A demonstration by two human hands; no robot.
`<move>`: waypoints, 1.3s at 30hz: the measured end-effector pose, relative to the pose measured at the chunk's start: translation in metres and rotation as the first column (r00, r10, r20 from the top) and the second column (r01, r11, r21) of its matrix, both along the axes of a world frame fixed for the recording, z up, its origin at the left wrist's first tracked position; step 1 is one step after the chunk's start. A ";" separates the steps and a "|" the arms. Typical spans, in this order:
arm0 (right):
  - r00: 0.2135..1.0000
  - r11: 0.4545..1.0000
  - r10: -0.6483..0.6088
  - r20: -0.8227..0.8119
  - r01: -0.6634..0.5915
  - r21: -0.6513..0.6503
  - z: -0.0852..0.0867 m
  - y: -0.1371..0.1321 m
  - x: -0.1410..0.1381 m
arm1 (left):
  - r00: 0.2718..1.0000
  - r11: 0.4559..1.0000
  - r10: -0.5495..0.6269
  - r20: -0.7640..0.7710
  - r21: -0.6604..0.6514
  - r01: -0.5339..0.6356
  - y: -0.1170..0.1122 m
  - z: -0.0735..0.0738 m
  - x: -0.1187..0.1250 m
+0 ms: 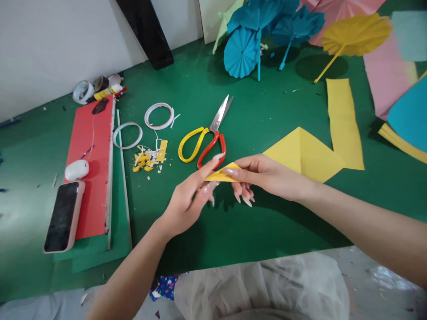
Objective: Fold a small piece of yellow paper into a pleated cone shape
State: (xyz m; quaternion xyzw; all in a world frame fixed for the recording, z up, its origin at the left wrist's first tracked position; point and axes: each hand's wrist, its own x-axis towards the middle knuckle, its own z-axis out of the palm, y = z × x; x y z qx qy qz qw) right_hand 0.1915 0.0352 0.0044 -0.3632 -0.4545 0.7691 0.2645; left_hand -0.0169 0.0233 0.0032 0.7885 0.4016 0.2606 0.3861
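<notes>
Between my two hands is a small folded piece of yellow paper, creased to a point. My left hand pinches its left end between thumb and fingers. At the right end, my right hand presses the thumb on top of the fold, with the other fingers curled below. Just beyond my fingers lie scissors with one yellow and one red handle, blades apart. A yellow paper square with a middle crease rests behind my right wrist, partly covered by it.
Two tape rolls and yellow scraps lie left of the scissors. Further left are a red board, a phone and a white case. Blue paper umbrellas, a yellow umbrella and a yellow strip occupy the back right.
</notes>
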 end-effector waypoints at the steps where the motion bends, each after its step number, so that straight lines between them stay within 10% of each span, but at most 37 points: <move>1: 1.000 1.000 0.009 0.029 -0.010 0.026 0.000 0.000 0.000 | 0.996 0.989 0.063 0.063 -0.135 -0.055 0.000 0.002 0.000; 9: 0.988 0.994 0.090 0.127 -0.096 0.044 -0.002 -0.004 -0.001 | 0.976 0.838 0.178 0.122 -0.539 -0.085 0.006 0.007 0.008; 39: 0.977 0.991 0.093 0.191 -0.108 0.073 -0.001 -0.007 -0.002 | 0.978 0.809 0.159 0.135 -0.586 -0.051 0.003 0.009 0.011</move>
